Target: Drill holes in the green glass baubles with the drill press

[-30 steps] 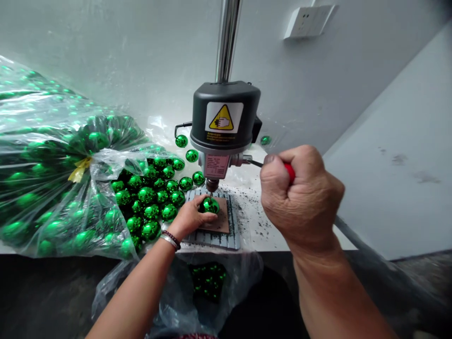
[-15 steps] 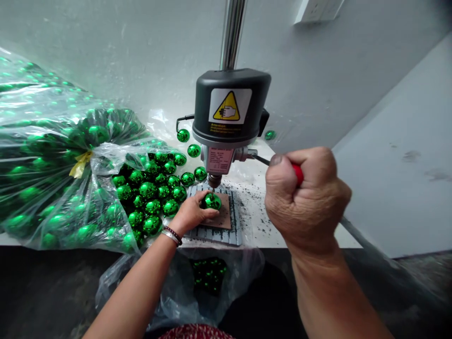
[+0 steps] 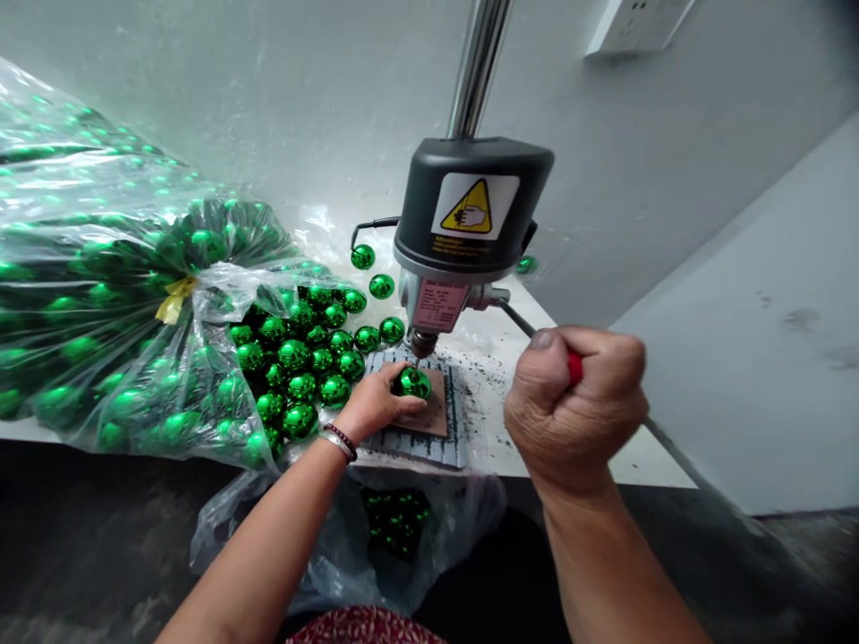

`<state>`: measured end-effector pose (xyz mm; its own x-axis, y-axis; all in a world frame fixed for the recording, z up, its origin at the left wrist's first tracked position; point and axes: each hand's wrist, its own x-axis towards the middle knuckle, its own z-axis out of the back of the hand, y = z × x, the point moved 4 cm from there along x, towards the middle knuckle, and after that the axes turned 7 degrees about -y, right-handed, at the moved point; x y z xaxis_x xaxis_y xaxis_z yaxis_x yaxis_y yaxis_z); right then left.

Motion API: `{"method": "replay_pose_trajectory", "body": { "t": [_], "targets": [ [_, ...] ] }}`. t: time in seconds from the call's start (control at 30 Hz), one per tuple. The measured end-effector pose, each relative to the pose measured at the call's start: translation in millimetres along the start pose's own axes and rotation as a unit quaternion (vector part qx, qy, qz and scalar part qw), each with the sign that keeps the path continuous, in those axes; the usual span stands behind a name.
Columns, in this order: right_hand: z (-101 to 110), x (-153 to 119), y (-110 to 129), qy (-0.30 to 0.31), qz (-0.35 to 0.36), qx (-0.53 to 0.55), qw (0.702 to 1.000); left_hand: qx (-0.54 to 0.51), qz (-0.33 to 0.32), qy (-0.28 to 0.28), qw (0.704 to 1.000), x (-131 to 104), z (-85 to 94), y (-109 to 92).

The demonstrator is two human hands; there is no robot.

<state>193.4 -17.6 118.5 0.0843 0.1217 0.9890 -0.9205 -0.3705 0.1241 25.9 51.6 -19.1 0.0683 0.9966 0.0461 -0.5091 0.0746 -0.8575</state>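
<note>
My left hand (image 3: 376,402) grips a shiny green ball (image 3: 414,384) from its left side, holding it on a brown board (image 3: 436,419). Under the board lies the slotted grey base (image 3: 451,453) of a drill press (image 3: 475,210). The drill chuck (image 3: 424,343) is just above the ball, and its thin bit reaches down to the ball's top; whether it has gone in I cannot tell. My right hand (image 3: 574,402) is wrapped around the red knob (image 3: 575,368) of the press lever (image 3: 516,317), right of the machine.
Loose green balls (image 3: 293,355) lie left of the base, beside a large clear bag (image 3: 134,358) of balls tied with yellow ribbon (image 3: 176,300). Another plastic bag (image 3: 322,537) holding balls hangs below the table edge. Dark shavings litter the white table (image 3: 500,429).
My right hand has pulled the lever downward, so it slopes more steeply. My left hand still holds the ball under the bit. The whole view has shifted and tilted slightly.
</note>
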Motion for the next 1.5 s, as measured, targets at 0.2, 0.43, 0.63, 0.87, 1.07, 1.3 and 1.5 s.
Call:
{"method": "replay_pose_trajectory", "body": {
  "t": [0.2, 0.43, 0.63, 0.87, 1.07, 1.3, 1.5],
  "targets": [
    [-2.1, -5.8, -1.1, -0.031, 0.019, 0.007, 0.999, 0.004, -0.005, -0.008, 1.0, 0.3, -0.5, 1.3],
    [-2.5, -25.3, -2.2, -0.036, 0.029, 0.034, 0.998, 0.002, -0.004, -0.007, 1.0, 0.5, -1.0, 2.6],
    [-4.6, 2.4, -3.8, -0.04, 0.01, 0.024, 0.999, 0.023, -0.007, -0.017, 1.0, 0.5, -0.7, 2.4],
    [-44.7, 90.9, -18.4, 0.12, -0.223, -0.021, 0.967, -0.036, -0.033, 0.013, 0.999, -13.6, 14.1, -11.0],
    [-52.0, 96.7, -16.7, 0.141, -0.266, -0.056, 0.952, -0.084, -0.018, 0.07, 0.994, -47.2, 31.1, -13.0],
    [-51.6, 94.7, -18.6, 0.148, -0.259, -0.052, 0.953, -0.204, 0.029, 0.16, 0.965, -95.8, 30.2, -10.4],
    [-51.3, 91.3, -17.4, 0.148, -0.246, -0.018, 0.958, -0.076, 0.025, 0.144, 0.986, -111.3, 30.1, -10.1]
  ]
}}
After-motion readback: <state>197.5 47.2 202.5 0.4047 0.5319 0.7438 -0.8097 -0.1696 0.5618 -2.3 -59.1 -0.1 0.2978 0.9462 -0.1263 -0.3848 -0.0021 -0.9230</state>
